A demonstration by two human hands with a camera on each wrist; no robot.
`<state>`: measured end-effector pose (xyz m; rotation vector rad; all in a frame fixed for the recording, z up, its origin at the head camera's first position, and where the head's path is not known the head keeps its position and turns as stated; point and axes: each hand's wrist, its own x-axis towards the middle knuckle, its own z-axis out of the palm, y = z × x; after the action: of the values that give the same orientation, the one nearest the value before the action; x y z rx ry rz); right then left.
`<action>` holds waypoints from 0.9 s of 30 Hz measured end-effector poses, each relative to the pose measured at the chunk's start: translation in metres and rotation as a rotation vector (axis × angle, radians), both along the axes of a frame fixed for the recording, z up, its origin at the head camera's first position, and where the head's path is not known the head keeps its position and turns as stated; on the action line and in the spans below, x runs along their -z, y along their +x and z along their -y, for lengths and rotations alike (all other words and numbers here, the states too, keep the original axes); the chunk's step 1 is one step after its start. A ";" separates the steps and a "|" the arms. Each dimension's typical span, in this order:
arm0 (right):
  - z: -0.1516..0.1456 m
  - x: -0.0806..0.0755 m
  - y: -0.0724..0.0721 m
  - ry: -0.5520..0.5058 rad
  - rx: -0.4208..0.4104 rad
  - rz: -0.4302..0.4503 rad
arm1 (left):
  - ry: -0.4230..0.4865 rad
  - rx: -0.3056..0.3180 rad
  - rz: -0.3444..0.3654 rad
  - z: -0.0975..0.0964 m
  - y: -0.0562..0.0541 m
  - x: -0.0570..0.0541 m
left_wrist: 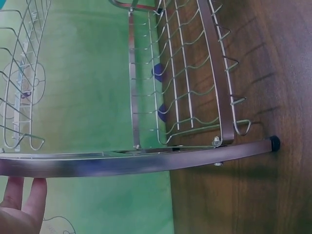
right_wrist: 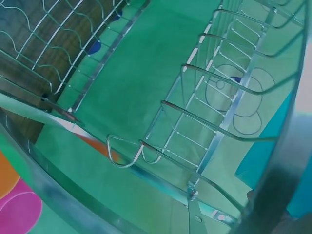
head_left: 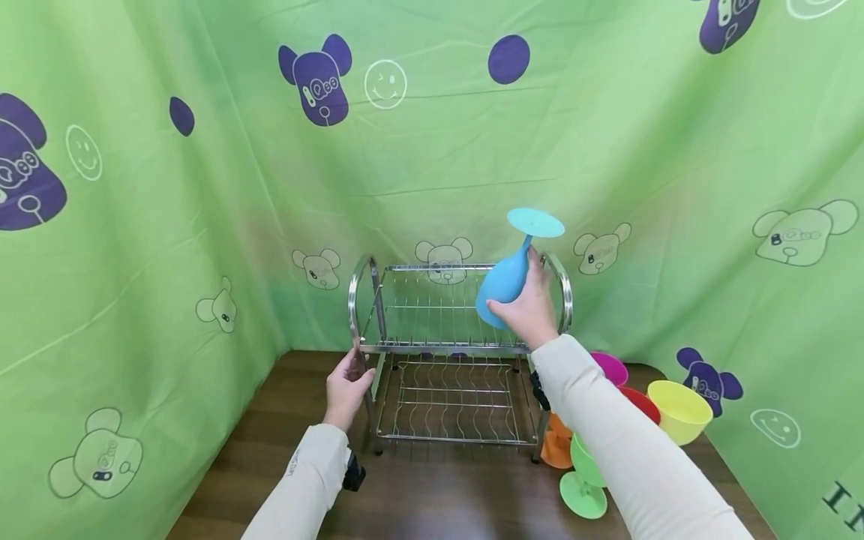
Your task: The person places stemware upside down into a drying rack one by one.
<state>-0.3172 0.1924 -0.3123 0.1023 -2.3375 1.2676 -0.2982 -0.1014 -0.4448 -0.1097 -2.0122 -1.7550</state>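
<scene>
A two-tier metal dish rack [head_left: 455, 349] stands upright on the brown table. At its left side post is my left hand [head_left: 346, 390], holding the frame with the thumb at the front; in the left wrist view two fingertips touch the bar's outer side. My right hand [head_left: 529, 304] grips a blue goblet [head_left: 502, 289] by its bowl, over the right part of the upper tier. The goblet is tilted upside down, its round foot [head_left: 536, 223] up and its mouth toward the lower left. In the right wrist view, the rack frame partly hides the blue goblet [right_wrist: 265, 151].
Right of the rack are several goblets: yellow [head_left: 680, 412], red [head_left: 641, 405], magenta [head_left: 610, 367], orange [head_left: 556, 444] and green [head_left: 584, 493]. My right sleeve [head_left: 628, 435] covers part of them. Green printed cloth [head_left: 432, 165] hangs behind and at both sides.
</scene>
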 end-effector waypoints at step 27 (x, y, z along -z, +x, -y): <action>0.000 0.019 -0.011 0.123 0.053 0.059 | -0.012 0.077 0.007 0.005 -0.005 0.003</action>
<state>-0.3281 0.1922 -0.3313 0.0438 -2.4514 1.1156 -0.3029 -0.1059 -0.4475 -0.1877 -2.0493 -1.7921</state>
